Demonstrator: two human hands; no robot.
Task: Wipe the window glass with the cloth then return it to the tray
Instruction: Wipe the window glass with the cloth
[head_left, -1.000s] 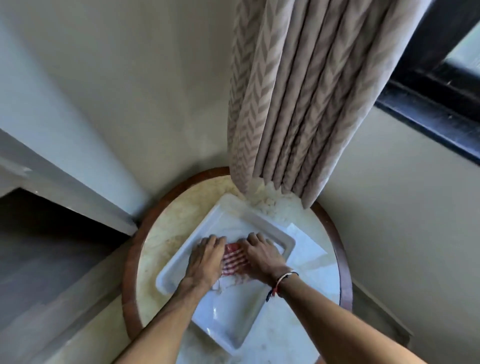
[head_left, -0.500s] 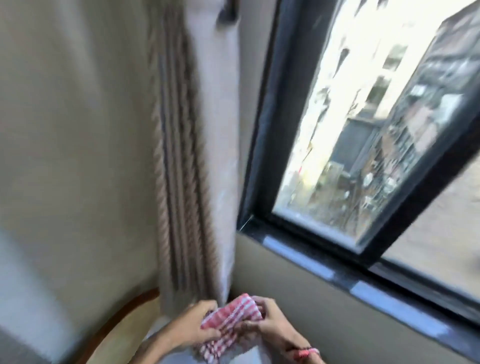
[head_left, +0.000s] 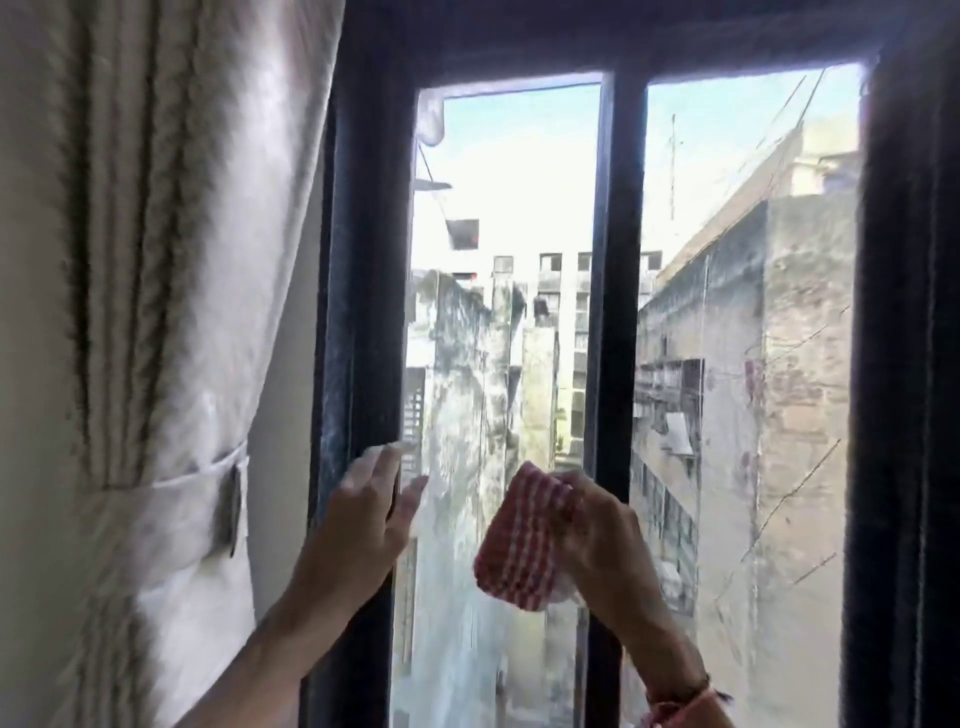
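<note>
A folded red-and-white checked cloth (head_left: 522, 540) is held in my right hand (head_left: 605, 545), raised in front of the lower part of the left window pane (head_left: 498, 270). The glass looks streaked and dusty. My left hand (head_left: 363, 525) is open with fingers spread, resting at the dark left window frame (head_left: 358, 291) where it meets the pane. Whether the cloth touches the glass I cannot tell. The tray is out of view.
A pale curtain (head_left: 171, 260) with a tie-back band hangs at the left, close to my left arm. A dark vertical mullion (head_left: 615, 260) separates the left pane from the right pane (head_left: 748, 312). Buildings show outside.
My view swung up from the tray on the round table to the window. Both hands lifted the cloth from the tray; now only my right hand holds it and my left hand is at the frame.
</note>
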